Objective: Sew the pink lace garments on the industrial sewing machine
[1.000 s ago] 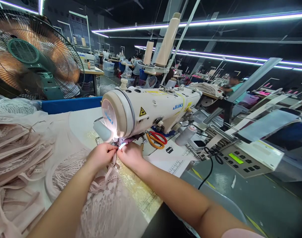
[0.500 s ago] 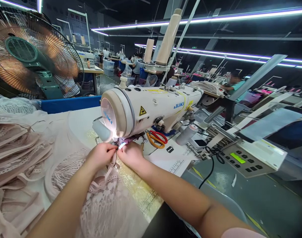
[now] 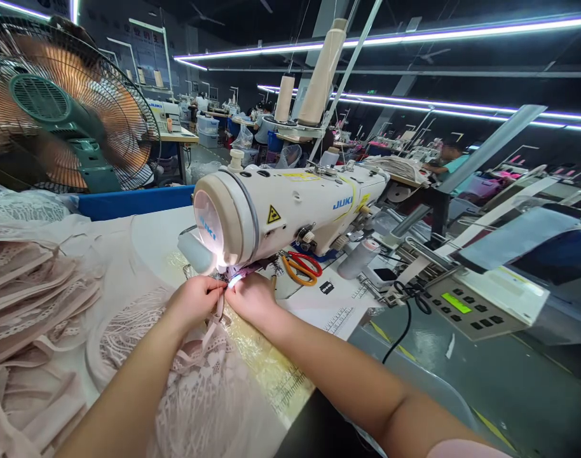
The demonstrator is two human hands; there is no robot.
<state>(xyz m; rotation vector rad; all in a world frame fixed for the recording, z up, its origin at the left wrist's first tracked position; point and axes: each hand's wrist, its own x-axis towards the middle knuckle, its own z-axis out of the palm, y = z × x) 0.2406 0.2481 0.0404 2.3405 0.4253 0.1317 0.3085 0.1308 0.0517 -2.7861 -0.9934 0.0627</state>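
Under the lit head of a white sewing machine, my two hands meet close to the needle. My left hand is closed, its thumb and finger pinching the narrow strap of a pale pink lace garment. Just to its right, my right hand is closed too, with its fingertips at the presser foot on the garment's edge; the exact grip is hidden. The garment's lace spreads down from my hands over the table's near edge.
On the left lies a heap of pale pink lace garments. Orange and red-handled scissors rest behind my right hand, near a grey thread cone. A large fan stands back left; a control panel is at right.
Both hands stay at the needle with almost no visible movement. The view has shifted very slightly.
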